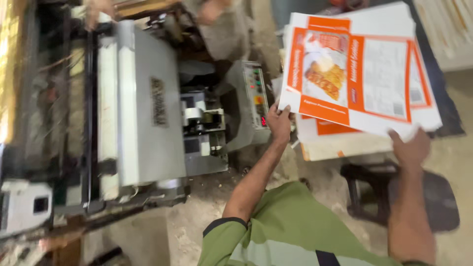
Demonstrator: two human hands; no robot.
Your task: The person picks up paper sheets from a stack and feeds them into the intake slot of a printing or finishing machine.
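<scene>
While held up off the pile beneath, found gripped at its two near corners: sheaf of flat printed carton sheets (364,74), orange and white, tilted, slightly fanned at the far edges. Left hand (279,123) closed on the near left corner, thumb over the top sheet, fingers underneath and out of sight. Right hand (411,148) closed on the near right corner, likewise pinching the full thickness. Sheaf held above and partly overlapping a further pile of like sheets (335,143), resting on a dark surface (446,106); cannot tell whether tabletop or pallet.

Grey machine (148,103) to the left, with a pale roller (107,98) along its length. Control panel (256,93) with coloured buttons just beside the left hand. Black stool (394,197) on the floor below the right forearm. Another person's hand (98,10) at the far end of the machine, blurred, well apart from the sheaf.

Judged good practice for the lift in hand:
- Grip both corners with even pressure, to prevent slippage of single sheets.
- Square the fanned edges against the pile below before carrying anywhere.
- Hold the sheaf level, without droop at the middle.
- Pass the left corner wide of the control panel.
- Mind the stool underfoot.
</scene>
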